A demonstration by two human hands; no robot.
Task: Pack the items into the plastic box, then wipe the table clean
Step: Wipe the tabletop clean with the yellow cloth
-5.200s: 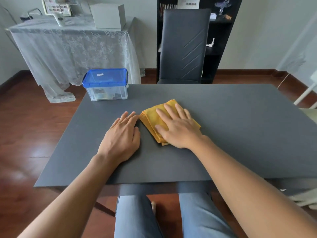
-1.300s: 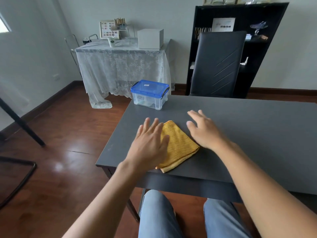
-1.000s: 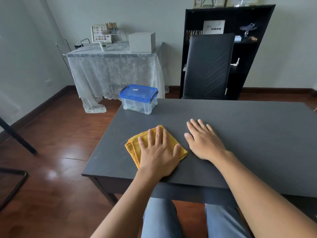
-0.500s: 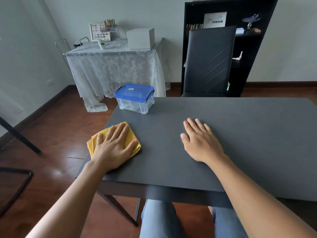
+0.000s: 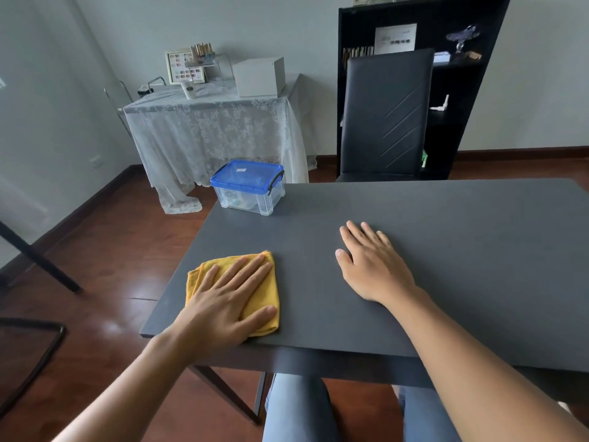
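Matt dark table (image 5: 414, 250), yellow cloth (image 5: 264, 291), clear plastic box (image 5: 251, 194) w/ glossy blue lid.

Folded yellow cloth (image 5: 261, 290) lies flat near table corner; lidded plastic box (image 5: 248, 186) beyond.

Over five seconds ago the yellow cloth (image 5: 255, 283) lay mid-table under the right hand (image 5: 373, 266). It has since passed to the left hand (image 5: 223, 306), which swept it out to the table's (image 5: 446, 250) left edge half a second ago and has now drawn it back inward and toward the near edge. The right hand has come off the cloth and lies flat on the bare tabletop.
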